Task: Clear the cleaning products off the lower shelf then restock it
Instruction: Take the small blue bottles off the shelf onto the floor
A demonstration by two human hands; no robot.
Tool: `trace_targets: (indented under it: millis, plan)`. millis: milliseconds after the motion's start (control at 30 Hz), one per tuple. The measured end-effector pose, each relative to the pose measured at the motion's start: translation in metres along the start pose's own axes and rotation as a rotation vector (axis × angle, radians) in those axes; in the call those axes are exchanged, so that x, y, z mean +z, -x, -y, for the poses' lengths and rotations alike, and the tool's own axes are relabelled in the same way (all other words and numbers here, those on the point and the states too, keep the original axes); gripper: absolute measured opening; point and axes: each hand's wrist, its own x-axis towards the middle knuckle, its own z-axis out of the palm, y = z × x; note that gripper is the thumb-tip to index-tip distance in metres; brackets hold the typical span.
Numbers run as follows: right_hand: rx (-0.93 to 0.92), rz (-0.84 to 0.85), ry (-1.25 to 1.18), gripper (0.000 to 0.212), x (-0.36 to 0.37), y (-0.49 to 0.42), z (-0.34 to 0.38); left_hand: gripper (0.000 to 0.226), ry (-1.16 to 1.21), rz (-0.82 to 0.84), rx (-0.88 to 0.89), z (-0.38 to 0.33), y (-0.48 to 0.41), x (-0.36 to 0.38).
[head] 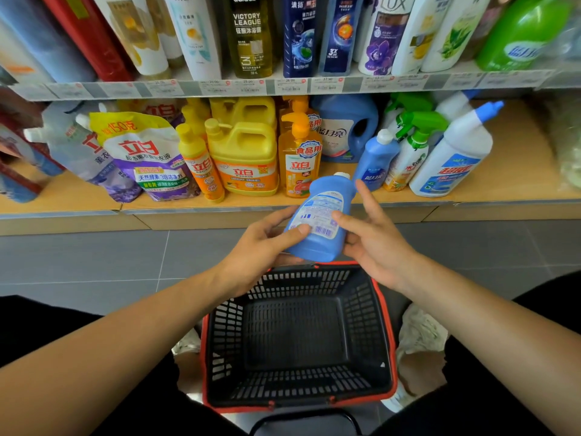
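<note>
A small blue bottle (322, 217) with a white cap hangs tilted above the far rim of a black basket (297, 338) with a red rim. My left hand (267, 243) grips its lower part, thumb across the back label. My right hand (374, 237) touches the bottle's right side with straight, spread fingers. The basket's inside holds nothing that I can see. On the lower shelf (518, 171) stand a second small blue bottle (375, 160), a green-trigger spray bottle (412, 152), a white toilet cleaner bottle (452, 158), yellow detergent jugs (248, 155), an orange pump bottle (300, 158) and refill pouches (147, 155).
The upper shelf (283, 84) carries shampoo and body wash bottles behind price tags. A large blue detergent jug (345, 127) stands at the back of the lower shelf. Grey tiled floor (94, 262) lies between the shelf base and the basket. My knees flank the basket.
</note>
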Motion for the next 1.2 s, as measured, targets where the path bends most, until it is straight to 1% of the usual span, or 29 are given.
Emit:
trace_targets:
  millis: [67, 100, 200, 267, 333, 367, 467, 600, 700, 800, 900, 967, 1067, 1133, 1200]
  plan:
    - [0.019, -0.015, -0.005, 0.069, 0.001, 0.0, 0.0, 0.073, -0.086, -0.033, 0.077, 0.003, 0.0, 0.001]
    - [0.035, -0.019, -0.002, 0.065, 0.002, 0.001, -0.001, 0.076, -0.111, -0.06, 0.117, 0.004, 0.0, 0.0]
    - [0.078, -0.015, 0.005, 0.069, 0.002, 0.004, -0.007, 0.08, -0.263, -0.09, 0.219, 0.001, 0.0, -0.003]
    - [0.099, -0.023, -0.007, 0.068, 0.002, 0.005, -0.008, 0.085, -0.354, -0.112, 0.239, 0.002, 0.0, -0.003]
    - [0.119, -0.033, -0.024, 0.061, 0.001, 0.005, -0.01, 0.087, -0.362, -0.122, 0.22, 0.005, 0.001, -0.004]
    - [0.128, -0.036, -0.027, 0.059, 0.0, 0.005, -0.01, 0.084, -0.341, -0.112, 0.201, 0.006, 0.0, -0.004]
    - [0.143, -0.042, -0.014, 0.067, -0.001, 0.005, -0.008, 0.059, -0.283, -0.047, 0.186, 0.004, 0.0, -0.006]
    - [0.145, -0.031, -0.005, 0.075, -0.004, 0.004, -0.004, 0.063, -0.303, 0.008, 0.177, 0.003, 0.002, -0.009]
    - [0.116, -0.004, -0.017, 0.089, -0.007, 0.002, -0.001, 0.061, -0.261, 0.055, 0.158, 0.002, 0.002, -0.008]
    - [0.062, 0.039, 0.055, 0.103, -0.01, 0.003, -0.001, 0.054, -0.144, 0.044, 0.1, -0.001, 0.001, -0.007]
    - [0.021, 0.087, 0.127, 0.111, -0.008, 0.006, -0.002, 0.056, -0.135, 0.004, 0.066, 0.002, -0.003, -0.008]
    - [0.002, 0.113, 0.187, 0.105, -0.006, 0.007, -0.002, 0.061, -0.16, 0.003, 0.018, 0.005, -0.006, -0.009]
    - [-0.008, 0.096, 0.254, 0.077, -0.004, 0.007, 0.004, 0.06, -0.192, 0.025, -0.014, 0.011, -0.007, -0.011]
    - [-0.024, 0.023, 0.241, 0.062, -0.005, 0.002, 0.013, 0.059, -0.22, 0.043, 0.025, 0.013, -0.007, -0.015]
    - [-0.063, -0.038, 0.241, 0.059, -0.008, -0.005, 0.025, 0.06, -0.324, 0.073, 0.087, 0.014, -0.006, -0.02]
